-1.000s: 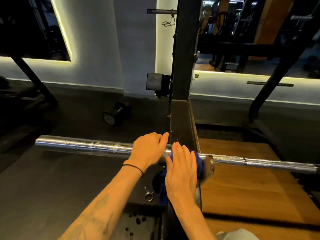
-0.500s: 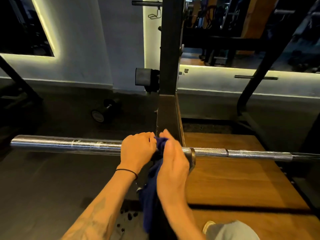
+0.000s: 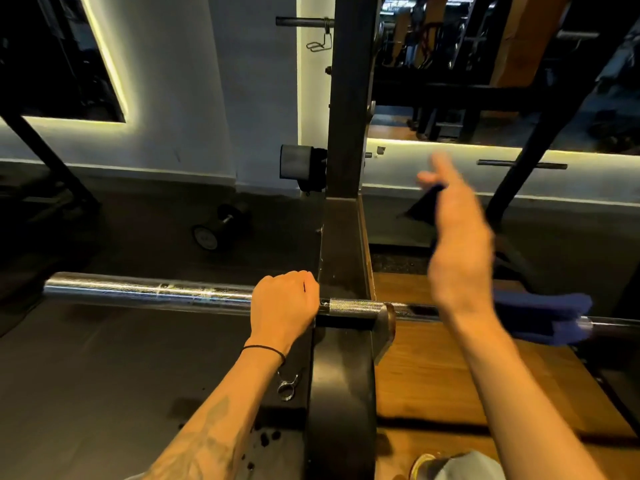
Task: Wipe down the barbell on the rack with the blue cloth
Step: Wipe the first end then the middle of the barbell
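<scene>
One barbell (image 3: 149, 292), one blue cloth (image 3: 540, 317), two hands.

The right hand (image 3: 457, 237) is smeared by motion blur at centre right, its grip unreadable. The barbell (image 3: 149, 292) runs off the right edge, partly hidden behind the blue cloth (image 3: 540, 317).

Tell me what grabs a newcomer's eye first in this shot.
The chrome barbell runs straight across the middle, with the left hand gripping it beside the dark rack upright. On the right, the blurred right hand is lifted above the bar, and the blue cloth lies draped over the bar there.
</scene>
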